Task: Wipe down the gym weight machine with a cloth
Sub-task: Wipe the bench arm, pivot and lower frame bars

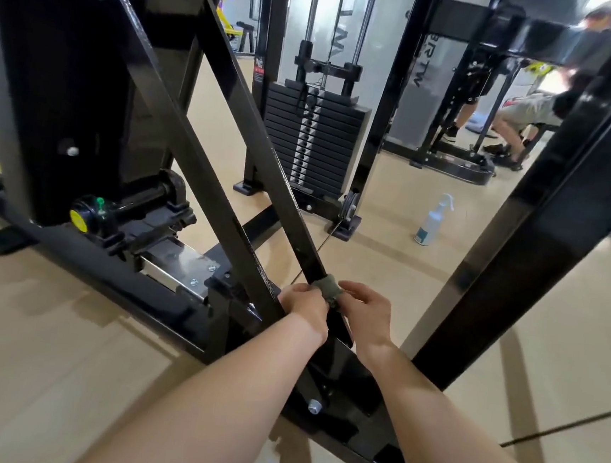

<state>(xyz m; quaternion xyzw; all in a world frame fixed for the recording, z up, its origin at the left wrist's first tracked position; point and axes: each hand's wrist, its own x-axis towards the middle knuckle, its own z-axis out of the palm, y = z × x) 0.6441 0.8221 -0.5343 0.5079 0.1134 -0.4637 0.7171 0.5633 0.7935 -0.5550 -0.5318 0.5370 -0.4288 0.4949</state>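
Note:
The black weight machine has two slanted steel bars that run down from the upper left to its base frame [335, 378]. A small grey-green cloth [328, 288] is wrapped around the lower end of the right slanted bar [253, 130]. My left hand [303, 303] grips the cloth's left side, beside the left slanted bar [179, 139]. My right hand [365, 312] holds the cloth's right side with curled fingers. Both forearms reach in from the bottom of the view.
A white spray bottle [431, 222] stands on the beige floor beyond the bars. The weight stack [310, 139] sits behind, with a thick black upright [541, 222] at right. In a mirror at top right, a seated person [521, 113] shows.

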